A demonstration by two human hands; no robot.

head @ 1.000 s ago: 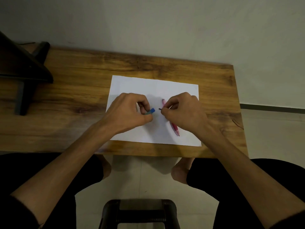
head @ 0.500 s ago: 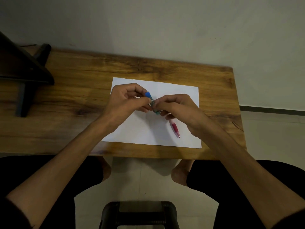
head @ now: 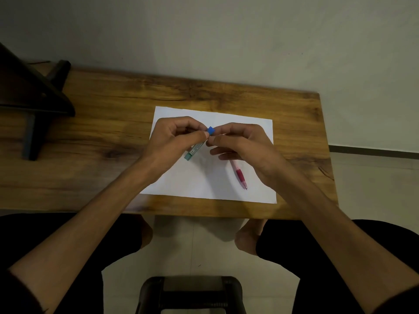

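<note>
My left hand (head: 172, 141) grips a slim teal case (head: 195, 151) above a white sheet of paper (head: 204, 182), holding it slanted with its blue cap (head: 210, 130) pointing up and away. My right hand (head: 244, 146) meets it there, with thumb and forefinger pinching at the blue cap end. What lies between those fingertips is too small to tell. A pink pen or pencil (head: 240, 175) lies on the paper, its upper part hidden under my right hand.
The paper lies on a wooden table (head: 113, 98) against a plain wall. A black stand (head: 34, 98) occupies the table's far left. My knees and bare feet show below the front edge, with a dark stool (head: 192, 293) between them.
The case has turned in my left hand so its teal body now hangs out below the fingers. Both hands have stayed together over the paper, and my right hand has shifted slightly right.
</note>
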